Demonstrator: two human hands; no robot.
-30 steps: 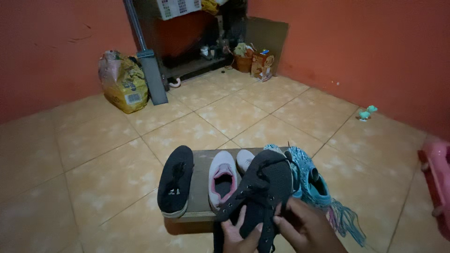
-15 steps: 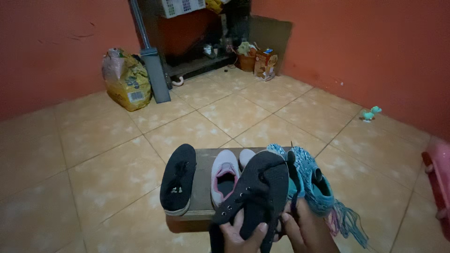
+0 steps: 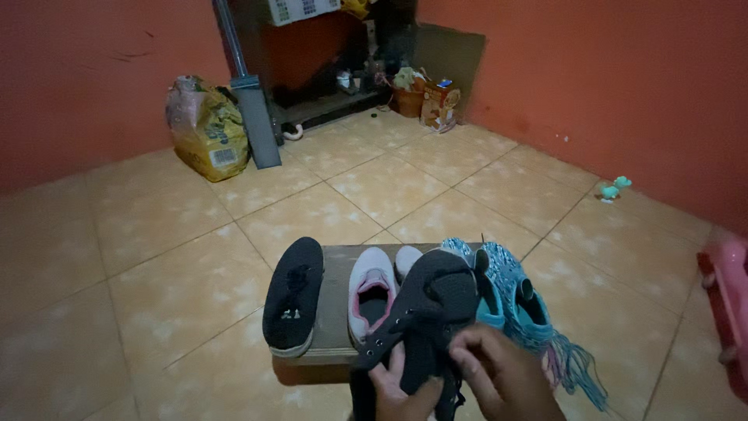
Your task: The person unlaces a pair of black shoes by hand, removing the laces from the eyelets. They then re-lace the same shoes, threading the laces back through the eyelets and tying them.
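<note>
Head view showed us the tiled floor (image 3: 156, 257) spreading out beyond our fingers, with a low wooden stool (image 3: 333, 312) just ahead of them carrying the shoes. Beyond our fingertips and to their left lay a black slip-on shoe (image 3: 293, 295); straight beyond them sat a pair of pale pink sneakers (image 3: 372, 290), and just to the right of our right fingers rested teal patterned shoes (image 3: 506, 300) with loose fringed laces trailing off.

Between our hands we held a black canvas lace-up shoe (image 3: 432, 308), its toe pointing away from us over the stool's near edge. Our left hand (image 3: 401, 386) was curled shut under its heel end, thumb on the upper. Our right hand (image 3: 499, 374) was closed over the eyelet row, fingers bent down and pinching at the lacing area; whether a lace sat in that pinch we could not tell.

We judged the shoe light and soft in the upper, which sagged and folded where it was pressed, while the sole looked stiffer. A grip by the sole or heel seemed surest; the canvas flaps would buckle.
</note>
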